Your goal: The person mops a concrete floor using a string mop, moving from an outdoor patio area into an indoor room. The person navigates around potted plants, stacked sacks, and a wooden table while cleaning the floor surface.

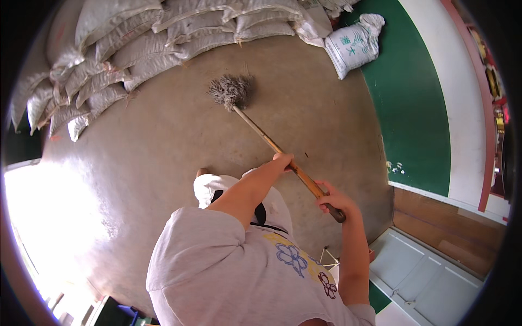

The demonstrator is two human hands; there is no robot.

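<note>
Two grips (281,160) (338,199), one mop (259,131) (head (229,89) on floor (163,136))

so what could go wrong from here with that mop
The mop head lies near the stacked sacks, so a wide swing might brush or snag them. The wooden handle has its dark end jutting past the right hand; a backward pull could knock it into something. The floor might be slippery if damp, though the picture can't settle that.
</note>
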